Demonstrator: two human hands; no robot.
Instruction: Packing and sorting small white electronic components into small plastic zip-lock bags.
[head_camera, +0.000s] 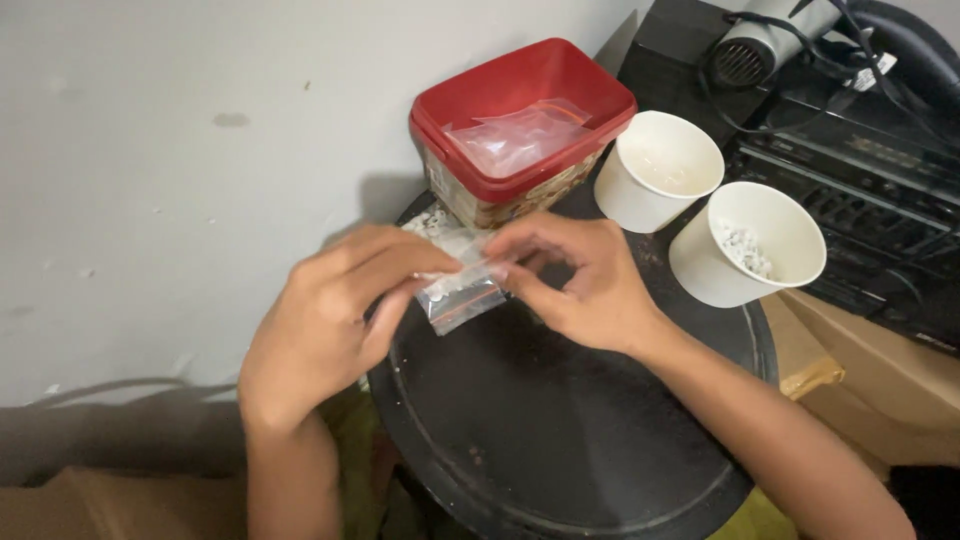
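A small clear zip bag (462, 298) with tiny white pieces inside hangs over the round black tray (560, 440). My left hand (330, 320) pinches the bag's top edge from the left. My right hand (575, 280) pinches the same top edge from the right. Both sets of fingertips meet at the bag's sealing strip. Another clear bag (440, 228) lies partly hidden behind my left fingers.
A red tub (520, 130) holding clear bags stands at the tray's far edge. Two white paper cups are to the right: one (662, 165) looks pale inside, the other (750, 245) holds small white pieces. A black device (860, 170) with cables sits at the far right. A grey wall is at left.
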